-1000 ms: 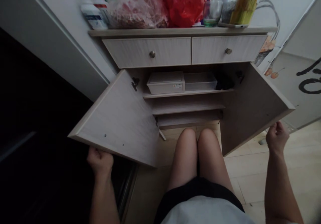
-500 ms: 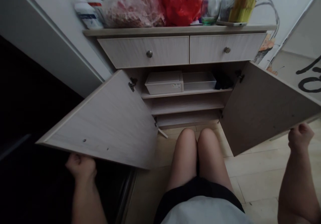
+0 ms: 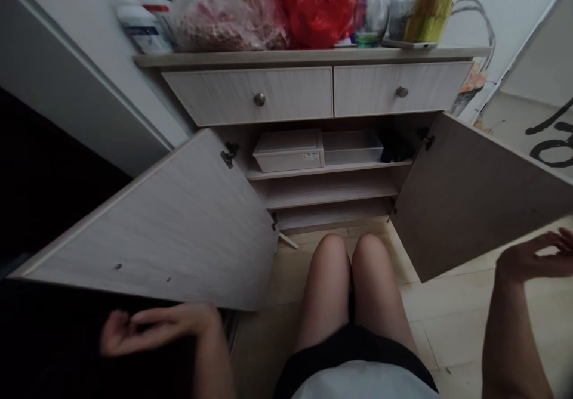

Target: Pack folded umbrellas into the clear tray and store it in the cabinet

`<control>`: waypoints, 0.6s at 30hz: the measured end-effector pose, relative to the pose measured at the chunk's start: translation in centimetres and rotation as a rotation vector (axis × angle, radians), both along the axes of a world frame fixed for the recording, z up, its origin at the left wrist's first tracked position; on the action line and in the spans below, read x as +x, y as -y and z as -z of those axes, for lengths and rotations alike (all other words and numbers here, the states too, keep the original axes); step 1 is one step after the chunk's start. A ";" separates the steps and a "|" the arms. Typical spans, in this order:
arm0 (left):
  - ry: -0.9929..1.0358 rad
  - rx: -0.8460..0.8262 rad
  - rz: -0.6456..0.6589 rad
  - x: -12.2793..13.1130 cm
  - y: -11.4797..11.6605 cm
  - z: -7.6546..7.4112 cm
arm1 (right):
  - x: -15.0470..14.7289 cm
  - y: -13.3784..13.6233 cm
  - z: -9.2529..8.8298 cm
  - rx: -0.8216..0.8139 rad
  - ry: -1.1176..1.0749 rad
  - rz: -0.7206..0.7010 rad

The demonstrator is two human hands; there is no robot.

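The left cabinet door (image 3: 170, 226) and the right cabinet door (image 3: 483, 190) both stand swung outward. Just below the free edge of the left door is my left hand (image 3: 156, 327), slightly blurred, its fingers loosely curled and apart with nothing in them. My right hand (image 3: 537, 259) is beside the right door's outer edge, fingers apart and empty, the tips cut off by the picture's edge. Inside the cabinet, a lidded white box (image 3: 289, 150) and a clear tray (image 3: 353, 147) sit on the upper shelf, with dark items (image 3: 396, 147) to their right.
Above the doors are two drawers with a left knob (image 3: 259, 99) and a right knob (image 3: 401, 92). The cabinet top holds white bottles (image 3: 145, 29), a red plastic bag (image 3: 317, 8), a glass (image 3: 370, 23) and a yellow packet (image 3: 432, 14). My knees (image 3: 349, 256) are close before the shelves.
Both hands have let go of the door edges and their fingers have opened. The left door has swung further outward. The view has shifted slightly.
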State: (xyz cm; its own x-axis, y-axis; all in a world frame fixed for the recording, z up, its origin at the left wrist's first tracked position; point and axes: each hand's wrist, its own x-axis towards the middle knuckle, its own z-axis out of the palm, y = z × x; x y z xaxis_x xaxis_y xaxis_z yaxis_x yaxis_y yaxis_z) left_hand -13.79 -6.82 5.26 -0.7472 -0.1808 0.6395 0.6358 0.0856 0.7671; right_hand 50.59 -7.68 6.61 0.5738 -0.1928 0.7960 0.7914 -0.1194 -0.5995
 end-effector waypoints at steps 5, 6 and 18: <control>-0.381 -0.185 0.601 6.8 -7.1 -1.1 | -6.2 -6.3 -2.5 -0.211 0.326 -0.498; -0.453 -0.268 0.752 8.2 -9.4 -1.9 | -7.1 -8.2 -3.0 -0.306 0.333 -0.605; -1.090 -1.005 1.108 22.6 -31.7 -10.3 | -12.2 -29.7 -5.8 -1.125 0.413 -0.678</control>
State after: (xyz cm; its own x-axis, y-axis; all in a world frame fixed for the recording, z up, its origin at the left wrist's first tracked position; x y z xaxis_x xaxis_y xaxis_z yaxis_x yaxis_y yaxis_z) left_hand 8.79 24.84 15.57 0.5222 0.7509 0.4043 0.8304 -0.5557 -0.0404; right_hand 38.42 22.01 12.40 -0.0180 0.8830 0.4690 0.9843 0.0980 -0.1467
